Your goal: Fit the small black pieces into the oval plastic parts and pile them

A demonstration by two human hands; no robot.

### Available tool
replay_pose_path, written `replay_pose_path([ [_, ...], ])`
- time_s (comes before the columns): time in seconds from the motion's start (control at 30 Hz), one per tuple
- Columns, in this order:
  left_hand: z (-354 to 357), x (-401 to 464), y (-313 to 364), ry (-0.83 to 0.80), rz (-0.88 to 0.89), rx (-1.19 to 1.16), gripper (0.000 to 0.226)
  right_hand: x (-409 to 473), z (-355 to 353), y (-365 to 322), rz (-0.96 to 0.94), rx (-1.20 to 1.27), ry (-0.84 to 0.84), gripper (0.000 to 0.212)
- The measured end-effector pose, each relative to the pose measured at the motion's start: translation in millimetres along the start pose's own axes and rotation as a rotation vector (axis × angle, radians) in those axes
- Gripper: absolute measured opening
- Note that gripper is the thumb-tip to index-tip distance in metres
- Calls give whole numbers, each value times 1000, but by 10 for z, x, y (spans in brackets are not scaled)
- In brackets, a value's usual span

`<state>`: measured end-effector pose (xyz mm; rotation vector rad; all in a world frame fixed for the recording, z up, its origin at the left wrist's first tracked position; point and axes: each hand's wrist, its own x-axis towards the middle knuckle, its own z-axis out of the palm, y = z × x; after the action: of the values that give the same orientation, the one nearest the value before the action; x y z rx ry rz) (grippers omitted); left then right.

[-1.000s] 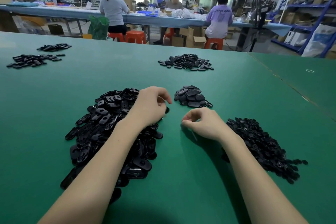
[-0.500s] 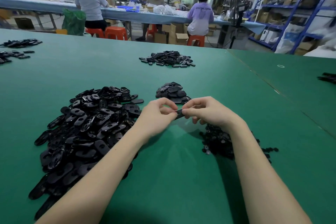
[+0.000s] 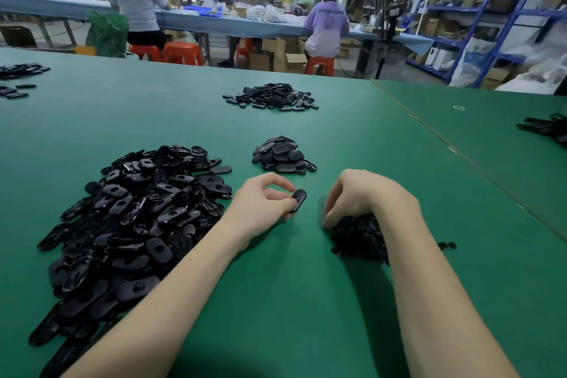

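My left hand (image 3: 264,209) pinches one black oval part (image 3: 298,199) between thumb and fingers, just above the green table (image 3: 306,301). To its left lies a big heap of oval parts (image 3: 138,218). A small pile of oval parts (image 3: 280,155) sits just beyond my hands. My right hand (image 3: 362,196) is lowered, fingers curled, onto the heap of small black pieces (image 3: 359,239); its fingertips are hidden, so what they hold is unclear.
Another pile of black parts (image 3: 271,97) lies farther back on the table. More parts sit at the far left edge (image 3: 18,70) and far right edge (image 3: 546,127). A seam (image 3: 445,144) splits the table on the right. People sit at a bench behind.
My hands were together at the oval part half a second ago. Now they have parted: the left keeps the part, the right has dropped onto the heap of small pieces.
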<state>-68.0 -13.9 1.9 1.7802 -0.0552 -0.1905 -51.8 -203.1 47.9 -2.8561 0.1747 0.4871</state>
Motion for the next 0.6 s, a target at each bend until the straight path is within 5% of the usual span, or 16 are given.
replay_pose_path([
  [0.27,-30,16,1,5,-18,-109,22,12,-40,39,-157,202,72,1],
  [0.43,-90,16,8,39,10,-203,30,-29,-66,9,-322,715,50,6],
  [0.6,-130,38,38,73,32,-232,24,6,10,-90,-371,774,59,11],
])
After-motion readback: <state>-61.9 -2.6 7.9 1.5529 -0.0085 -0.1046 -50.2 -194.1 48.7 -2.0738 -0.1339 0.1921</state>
